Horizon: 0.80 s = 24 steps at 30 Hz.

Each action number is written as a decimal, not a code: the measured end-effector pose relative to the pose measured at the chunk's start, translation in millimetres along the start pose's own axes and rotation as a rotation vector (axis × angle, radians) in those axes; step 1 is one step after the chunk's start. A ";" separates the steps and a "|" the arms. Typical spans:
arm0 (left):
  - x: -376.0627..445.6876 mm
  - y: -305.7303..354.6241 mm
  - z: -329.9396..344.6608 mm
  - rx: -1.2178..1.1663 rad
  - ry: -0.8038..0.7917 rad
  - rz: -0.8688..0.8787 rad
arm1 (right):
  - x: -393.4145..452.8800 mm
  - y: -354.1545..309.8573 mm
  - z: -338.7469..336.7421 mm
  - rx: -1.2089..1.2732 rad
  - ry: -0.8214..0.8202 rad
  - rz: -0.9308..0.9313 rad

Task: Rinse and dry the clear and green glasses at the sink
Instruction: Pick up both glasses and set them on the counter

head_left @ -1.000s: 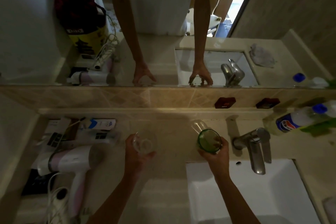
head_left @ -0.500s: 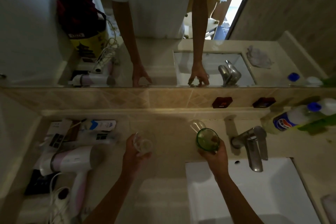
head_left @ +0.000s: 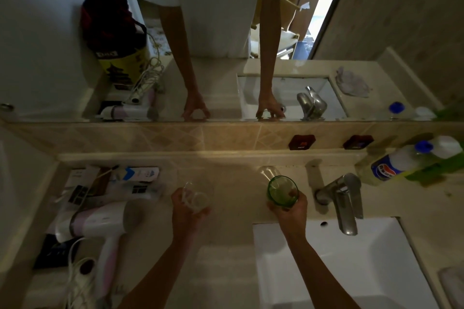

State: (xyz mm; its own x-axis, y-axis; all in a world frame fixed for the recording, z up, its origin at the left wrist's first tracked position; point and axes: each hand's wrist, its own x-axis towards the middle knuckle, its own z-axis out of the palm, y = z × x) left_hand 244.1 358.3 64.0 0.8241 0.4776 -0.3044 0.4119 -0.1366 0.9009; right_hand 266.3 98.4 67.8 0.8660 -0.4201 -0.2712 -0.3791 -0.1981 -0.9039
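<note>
Over the beige surface (head_left: 231,271) left of the basin, the left hand (head_left: 187,213) holds the clear glass (head_left: 194,198), fingers (head_left: 200,212) curled round its side; the glass is tilted and faint in the dim light, so whether its base touches the surface cannot be told. At the sink's back left corner the right hand (head_left: 291,216) grips the green glass (head_left: 282,193), thumb and fingers wrapped round the lower wall, mouth open toward the camera. Just behind the green glass stands a second clear glass (head_left: 268,173), close to or touching it. The white sink (head_left: 376,271) opens wide to the right of the right forearm, its rim running just under that wrist. The metal faucet (head_left: 344,198) stands near the green glass, spout reaching over the basin's back edge. A bare stretch of surface lies between the two hands. Left of the left hand lie a white and pink hair dryer (head_left: 100,223), its nozzle near that hand, plus boxes (head_left: 140,175) and white cord (head_left: 77,276) that crowd the left edge. A bottle with a blue cap (head_left: 396,165) lies at the far right, beside the wall.
</note>
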 end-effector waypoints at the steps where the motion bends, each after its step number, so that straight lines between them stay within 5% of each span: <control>1: -2.0 1.7 2.3 -0.005 0.013 -0.001 | 0.4 0.5 0.7 -0.005 0.009 -0.002; 12: -2.6 4.7 13.0 -0.141 0.004 -0.029 | -1.1 0.7 7.5 -0.004 0.080 -0.014; 24: -3.6 6.6 -13.2 0.016 -0.140 -0.046 | -0.8 -2.6 -5.1 -0.039 -0.030 -0.029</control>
State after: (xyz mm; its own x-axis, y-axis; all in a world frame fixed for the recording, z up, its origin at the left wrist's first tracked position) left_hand 238.7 367.2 75.2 0.8502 0.3578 -0.3860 0.4552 -0.1316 0.8806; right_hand 264.9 94.7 72.1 0.8861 -0.3871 -0.2550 -0.3654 -0.2449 -0.8981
